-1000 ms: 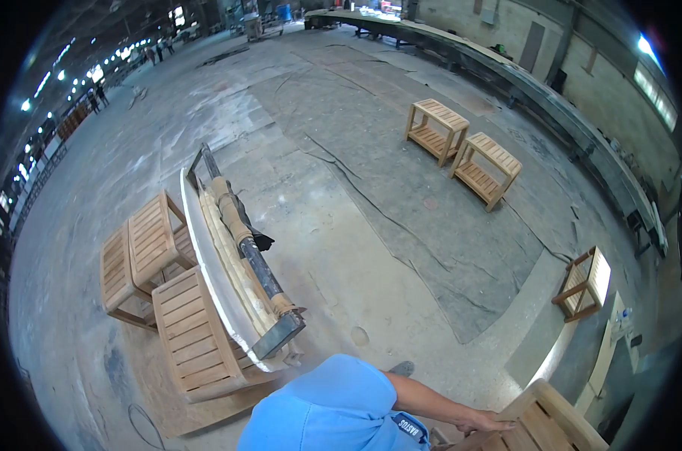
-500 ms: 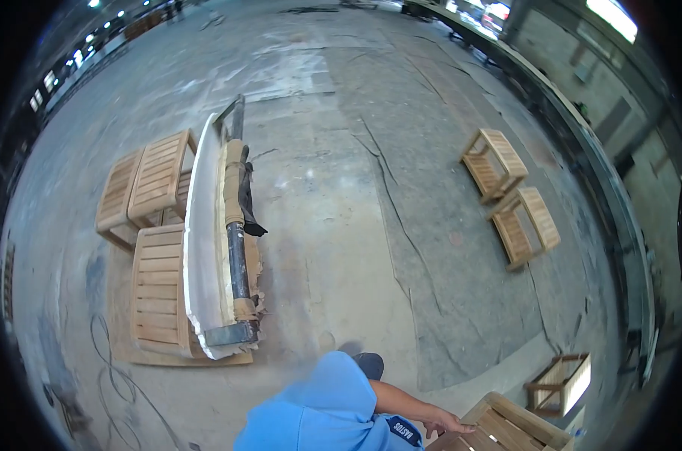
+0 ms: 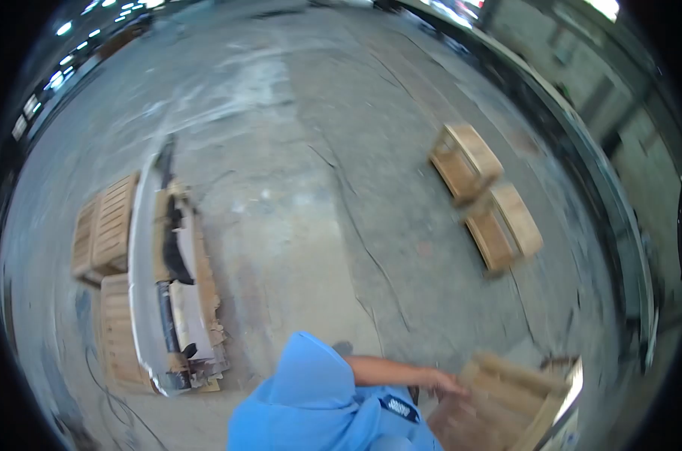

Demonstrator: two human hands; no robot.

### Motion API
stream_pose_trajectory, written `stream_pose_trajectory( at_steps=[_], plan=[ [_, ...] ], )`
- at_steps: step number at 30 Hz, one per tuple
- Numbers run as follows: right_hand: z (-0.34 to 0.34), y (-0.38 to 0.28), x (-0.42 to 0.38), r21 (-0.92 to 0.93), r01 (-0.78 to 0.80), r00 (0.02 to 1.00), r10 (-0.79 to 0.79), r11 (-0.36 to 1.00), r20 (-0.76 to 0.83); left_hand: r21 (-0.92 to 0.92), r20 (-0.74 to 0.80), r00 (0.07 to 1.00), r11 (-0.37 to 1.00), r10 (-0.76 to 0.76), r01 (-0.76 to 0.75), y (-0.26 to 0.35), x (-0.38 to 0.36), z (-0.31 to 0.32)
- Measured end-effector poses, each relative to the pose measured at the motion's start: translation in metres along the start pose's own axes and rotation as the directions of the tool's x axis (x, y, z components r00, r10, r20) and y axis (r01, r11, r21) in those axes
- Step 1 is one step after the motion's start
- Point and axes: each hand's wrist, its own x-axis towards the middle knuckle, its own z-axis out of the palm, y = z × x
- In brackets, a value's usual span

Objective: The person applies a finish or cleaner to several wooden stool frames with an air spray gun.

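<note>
My left hand [image 3: 447, 384] reaches across to the right from a blue sleeve [image 3: 311, 368]. Its fingers, smeared by motion, close at the near edge of a wooden side table [image 3: 510, 410] at the bottom right. That side table is blurred too, with a pale frame bar along its far side. My right hand is out of sight, below the picture or behind my body.
Two small wooden side tables [image 3: 476, 158] with lower shelves stand ahead on the right. On the left, a long padded rack [image 3: 147, 286] wrapped in cardboard stands beside slatted wooden tables [image 3: 115, 218]. Cables [image 3: 108, 391] lie on the concrete floor [image 3: 281, 263].
The view has swung, so the rack and the far side tables sit further left. The side table at my left hand has turned, and its slatted top no longer shows clearly.
</note>
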Motion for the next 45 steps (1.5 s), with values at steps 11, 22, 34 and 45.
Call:
stream_pose_trajectory(
  at_steps=[11, 22, 34, 45],
  plan=[
    [-0.032, 0.205, 0.313, -0.073, -0.326, 0.915, 0.334, 0.942, 0.225, -0.214, -0.363, 0.930, 0.977, -0.052, -0.029, 0.132, 0.155, -0.065],
    [-0.020, 0.297, 0.585, -0.079, -0.299, 0.843, 0.302, 0.951, 0.446, -0.374, -0.335, 0.896, 0.914, -0.293, 0.159, 0.210, 0.312, -0.170],
    [0.012, 0.418, 0.851, -0.149, -0.301, 0.774, 0.333, 0.942, 0.538, -0.519, -0.381, 0.875, 0.853, -0.298, 0.064, 0.342, 0.456, -0.265],
    [0.162, 0.632, 1.076, -0.187, -0.276, 0.525, 0.311, 0.943, 0.792, -0.730, -0.522, 0.624, 0.683, -0.581, 0.025, 0.326, 0.675, -0.356]
  ],
)
